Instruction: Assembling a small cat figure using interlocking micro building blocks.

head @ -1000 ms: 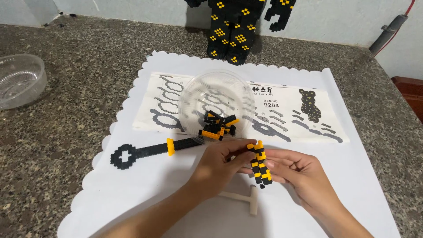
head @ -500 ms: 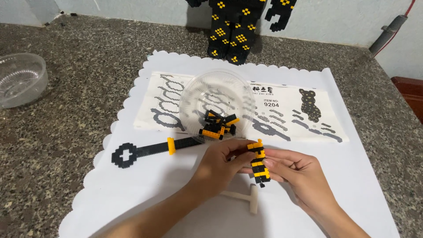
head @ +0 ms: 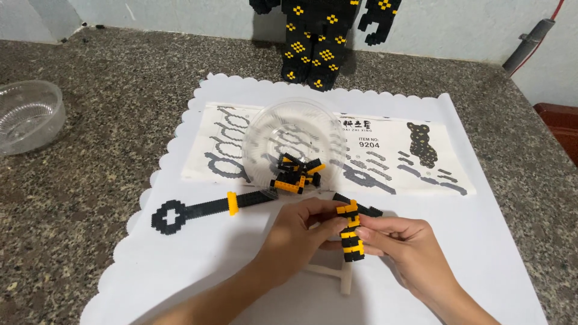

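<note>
Both hands barely shifted; left hand (head: pixel 301 225) and right hand (head: pixel 400 241) pinch black-yellow brick piece (head: pixel 351 232), mid-assembly. Next brick probably from clear bowl (head: pixel 295 141); needs one hand freed.

Left hand (head: pixel 301 225) and right hand (head: pixel 400 241) meet fingertip to fingertip, each grip pinched, forearms angling in from below.

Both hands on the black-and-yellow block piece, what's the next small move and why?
Probably press the top joint shut. The left hand pinches the yellow block near the top of the black-and-yellow block piece, where a black bar angles off to the right, while the right hand steadies the hanging striped column. More loose blocks wait in the clear bowl, so seating this joint likely comes before fetching another.
</note>
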